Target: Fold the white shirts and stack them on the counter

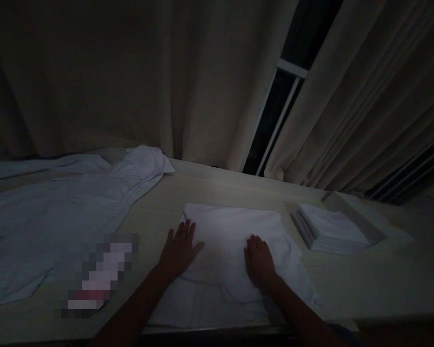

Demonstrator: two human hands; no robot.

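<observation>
A white garment (235, 221), partly folded, lies on the table in front of me; its exact kind is hard to make out in the dim light. My left hand (181, 248) rests palm down on its left side, fingers apart and thumb out to the side. On the right part of the same cloth lies my right hand (260, 260), palm down, its fingers close together and slightly bent, with nothing visible in them. Toward the front edge the lower layer of the fabric shows creases, and its right side spreads out in loose layers.
Another white garment (75, 197) is spread over the table's left side. A blurred-out, pixelated object (99, 277) lies near it. At the right sits a stack of folded white cloths (332, 229) beside an open box-like thing (358, 217). Beige curtains (202, 86) hang behind the table (210, 183).
</observation>
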